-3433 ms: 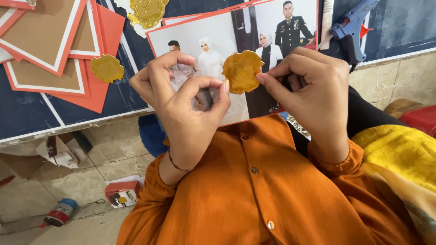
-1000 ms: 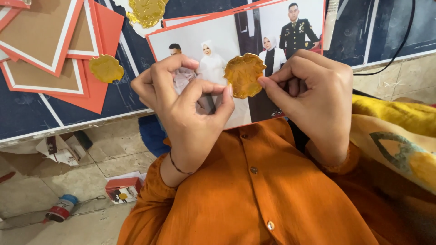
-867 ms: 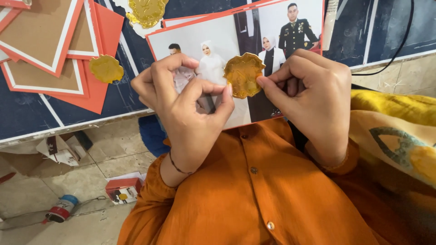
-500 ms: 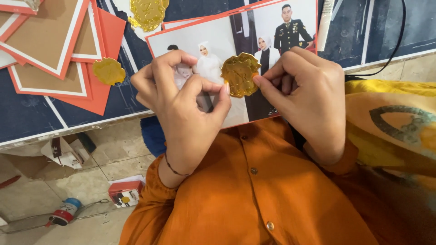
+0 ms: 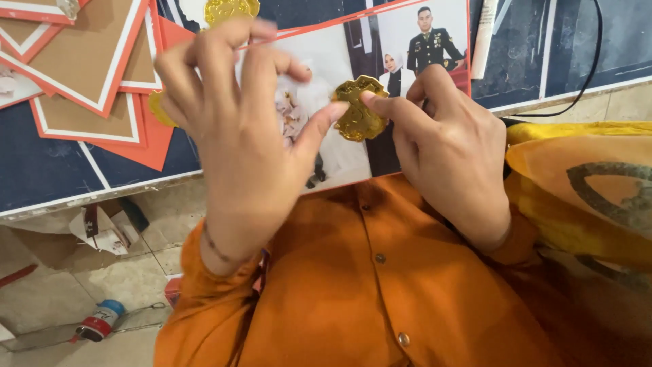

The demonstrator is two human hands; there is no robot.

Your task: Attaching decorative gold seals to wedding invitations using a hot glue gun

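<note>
- We see a big dark blue board on the floor, and everything else is told from it.
- On the board's left part lie brown cards with white and red edges, stacked a bit over each other.
- On the board's middle lies a big photo print with a red edge; it shows people standing.
- Our left hand is above the photo print. Its fingers are spread and bent, and only the thumb tip touches the gold paper leaf.
- Our right hand is just right of the left one, over the board's near edge. Its pointing finger and thumb pinch the gold paper leaf; the other fingers are curled in.
- The gold paper leaf sits between both hands, held up over the photo print.
- Another gold shape lies at the board's far edge, and one more peeks out behind our left hand; we cannot tell its full shape.
- A black cord runs across the board's right part.
- On the floor, near the board's near edge, lies a small open box; we cannot tell what is in it.
- Farther from the board lies a small tube with a blue cap.
</note>
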